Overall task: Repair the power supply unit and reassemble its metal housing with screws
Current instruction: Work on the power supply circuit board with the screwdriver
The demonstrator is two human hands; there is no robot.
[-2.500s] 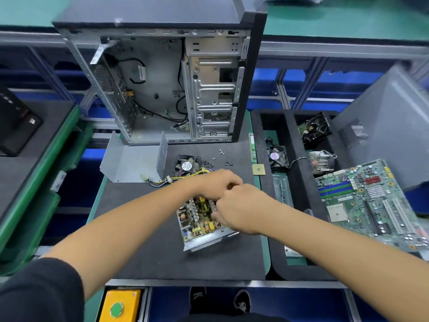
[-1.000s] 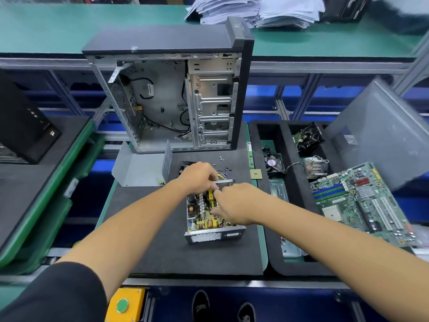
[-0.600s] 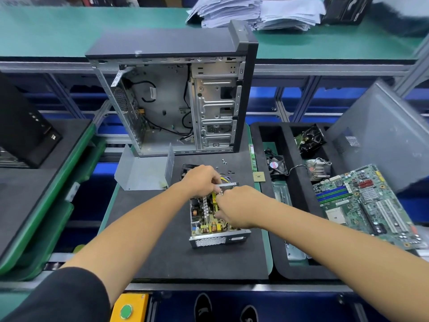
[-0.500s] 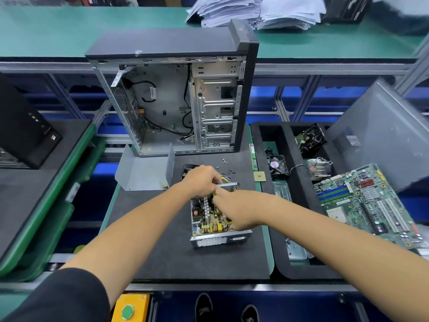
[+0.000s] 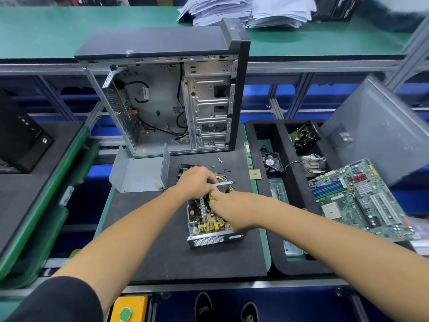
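At the bottom edge of the frame sit a yellow box with a green button [image 5: 126, 309] and the toes of two dark shoes [image 5: 204, 305]. Above them, in the lower middle, the open power supply unit [image 5: 210, 225] rests on a black foam mat [image 5: 162, 252], its circuit board exposed and its perforated end wall facing the viewer. The right hand [image 5: 228, 210] reaches in from the right over the board, fingers curled down among the components; what they grip is hidden. The left hand [image 5: 197, 182] curls over the unit's far end, beside the yellow wire bundle [image 5: 226, 182]; what it grips cannot be told. Just beyond the hands lie loose screws [image 5: 220, 161], and to the left of them the bent grey metal housing cover [image 5: 139, 173]. At middle right a black tray [image 5: 278, 263] holds a small fan [image 5: 272, 162], a heatsink [image 5: 312, 165] and a green motherboard [image 5: 357, 198]. Behind the mat, in the upper middle, stands an open computer case [image 5: 171, 94]. Stacked papers [image 5: 243, 10] lie at the top.
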